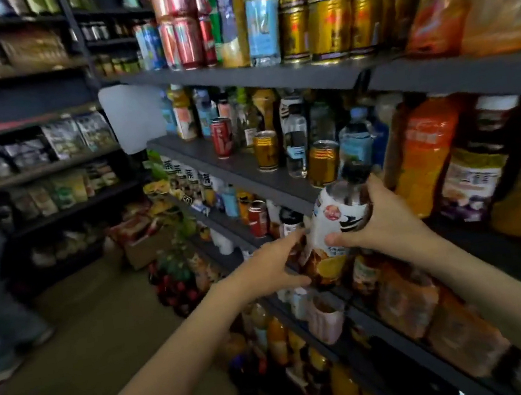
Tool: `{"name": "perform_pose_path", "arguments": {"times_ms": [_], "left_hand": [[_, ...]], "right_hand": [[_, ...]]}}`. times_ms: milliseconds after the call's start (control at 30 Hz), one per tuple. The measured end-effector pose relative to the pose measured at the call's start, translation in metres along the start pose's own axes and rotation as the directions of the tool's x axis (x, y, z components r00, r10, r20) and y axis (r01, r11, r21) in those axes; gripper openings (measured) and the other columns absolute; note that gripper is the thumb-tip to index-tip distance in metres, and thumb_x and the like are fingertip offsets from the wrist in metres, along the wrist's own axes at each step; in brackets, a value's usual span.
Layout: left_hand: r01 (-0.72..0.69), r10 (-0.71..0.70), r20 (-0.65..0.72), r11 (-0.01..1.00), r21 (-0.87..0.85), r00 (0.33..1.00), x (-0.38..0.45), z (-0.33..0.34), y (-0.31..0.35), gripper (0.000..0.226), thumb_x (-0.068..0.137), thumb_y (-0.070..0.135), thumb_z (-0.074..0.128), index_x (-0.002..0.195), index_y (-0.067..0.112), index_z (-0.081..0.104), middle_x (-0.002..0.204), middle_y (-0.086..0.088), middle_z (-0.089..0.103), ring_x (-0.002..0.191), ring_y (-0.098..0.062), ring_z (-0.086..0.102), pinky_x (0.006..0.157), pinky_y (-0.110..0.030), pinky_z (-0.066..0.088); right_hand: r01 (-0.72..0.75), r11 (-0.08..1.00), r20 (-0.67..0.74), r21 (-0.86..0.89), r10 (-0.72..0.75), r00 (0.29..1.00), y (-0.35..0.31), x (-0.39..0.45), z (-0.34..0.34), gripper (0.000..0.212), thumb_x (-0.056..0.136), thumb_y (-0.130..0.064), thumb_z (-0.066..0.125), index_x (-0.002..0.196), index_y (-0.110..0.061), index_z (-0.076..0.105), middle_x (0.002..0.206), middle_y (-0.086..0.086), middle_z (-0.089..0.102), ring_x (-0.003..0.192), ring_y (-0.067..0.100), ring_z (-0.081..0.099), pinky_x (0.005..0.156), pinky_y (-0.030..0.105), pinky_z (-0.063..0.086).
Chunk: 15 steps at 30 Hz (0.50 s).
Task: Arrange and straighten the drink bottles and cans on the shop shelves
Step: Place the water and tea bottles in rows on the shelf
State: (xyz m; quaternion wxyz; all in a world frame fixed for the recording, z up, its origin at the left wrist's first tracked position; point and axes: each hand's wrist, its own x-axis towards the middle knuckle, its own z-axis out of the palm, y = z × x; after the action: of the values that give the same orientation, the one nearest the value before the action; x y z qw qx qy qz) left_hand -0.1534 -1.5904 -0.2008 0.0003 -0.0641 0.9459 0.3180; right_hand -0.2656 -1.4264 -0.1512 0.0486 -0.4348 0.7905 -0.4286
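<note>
1. A person's right hand (pixel 378 221) wraps a clear plastic tea bottle (pixel 333 225), thumb across the white label and fingers curled round the far side, holding it tilted in front of the dark shelf edge.
2. The bottle has a black cap leaning up and to the right; its glossy wrap is white above and printed with orange fruit lower down, with amber liquid showing through.
3. The left hand (pixel 277 263) reaches in from the lower left with fingers spread and straight, the fingertips touching the bottle's lower left side and gripping nothing.
4. Just above the right hand, a ribbed gold can (pixel 324 163) stands on the flat grey middle shelf (pixel 235 167), beside a slim clear water bottle (pixel 295 140).
5. Farther up and left of the hands, on that same shelf, stand a second gold can (pixel 266 150) and a red can (pixel 222 137), both upright and well apart from each other.
6. To the right of the right hand, a large orange bottle (pixel 422 157) with a soft, dimpled body stands close against the shelf front.
7. Below both forearms, a pale pink ridged cup (pixel 326 322) sits on a lower shelf among blurred orange-labelled bottles.
8. High above the hands, shiny gold cans (pixel 325 4) are stacked in rows on the top shelf.
</note>
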Motion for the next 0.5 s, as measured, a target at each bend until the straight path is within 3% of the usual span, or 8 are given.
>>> {"name": "perform_pose_path", "arguments": {"times_ms": [100, 167, 233, 367, 500], "left_hand": [[0.118, -0.117, -0.019, 0.991, 0.056, 0.993, 0.012, -0.020, -0.065, 0.074, 0.089, 0.028, 0.062, 0.147, 0.025, 0.016, 0.135, 0.004, 0.046, 0.098, -0.008, 0.049, 0.075, -0.018, 0.040], [0.180, -0.179, -0.016, 0.983, 0.038, 0.984, 0.023, -0.032, -0.111, 0.069, 0.089, 0.025, 0.062, 0.145, 0.023, 0.023, 0.131, -0.001, 0.049, 0.103, -0.014, 0.053, 0.083, -0.027, 0.047], [0.203, -0.202, -0.027, 0.979, 0.009, 0.979, 0.039, -0.043, -0.153, 0.063, 0.087, 0.023, 0.064, 0.141, 0.019, 0.031, 0.127, 0.000, 0.051, 0.108, -0.015, 0.053, 0.086, -0.024, 0.046], [0.169, -0.181, -0.109, 0.979, -0.115, 0.977, 0.083, -0.056, -0.229, 0.044, 0.085, 0.012, 0.065, 0.126, 0.007, 0.048, 0.106, 0.004, 0.051, 0.108, -0.014, 0.053, 0.080, -0.014, 0.037], [0.201, -0.251, -0.170, 0.943, -0.267, 0.953, 0.130, -0.060, -0.293, 0.052, 0.083, 0.011, 0.067, 0.129, 0.002, 0.044, 0.123, -0.011, 0.055, 0.118, -0.024, 0.051, 0.094, -0.030, 0.043]], "right_hand": [[0.070, 0.993, 0.071, -0.097, -0.064, 0.995, -0.003, 0.033, 0.043, 0.073, 0.060, -0.033, 0.086, 0.110, -0.039, 0.033, 0.097, -0.024, 0.049, 0.090, -0.004, 0.049, 0.074, 0.008, 0.043], [0.061, 0.990, 0.105, -0.127, -0.048, 0.993, 0.005, 0.053, 0.073, 0.071, 0.060, -0.037, 0.084, 0.110, -0.043, 0.034, 0.106, -0.020, 0.051, 0.100, 0.000, 0.050, 0.080, 0.022, 0.045], [0.009, 0.990, 0.095, -0.140, 0.004, 0.995, 0.017, 0.069, 0.102, 0.070, 0.061, -0.039, 0.083, 0.110, -0.045, 0.034, 0.108, -0.021, 0.051, 0.101, 0.000, 0.051, 0.078, 0.023, 0.043], [-0.113, 0.986, -0.045, -0.121, 0.109, 0.993, 0.041, 0.095, 0.163, 0.071, 0.064, -0.037, 0.083, 0.116, -0.039, 0.035, 0.114, -0.014, 0.052, 0.108, 0.006, 0.052, 0.086, 0.022, 0.042], [-0.289, 0.946, -0.209, -0.148, 0.256, 0.944, 0.057, 0.119, 0.221, 0.078, 0.065, -0.031, 0.084, 0.128, -0.023, 0.040, 0.124, -0.003, 0.053, 0.115, 0.017, 0.053, 0.091, 0.032, 0.048]]}}
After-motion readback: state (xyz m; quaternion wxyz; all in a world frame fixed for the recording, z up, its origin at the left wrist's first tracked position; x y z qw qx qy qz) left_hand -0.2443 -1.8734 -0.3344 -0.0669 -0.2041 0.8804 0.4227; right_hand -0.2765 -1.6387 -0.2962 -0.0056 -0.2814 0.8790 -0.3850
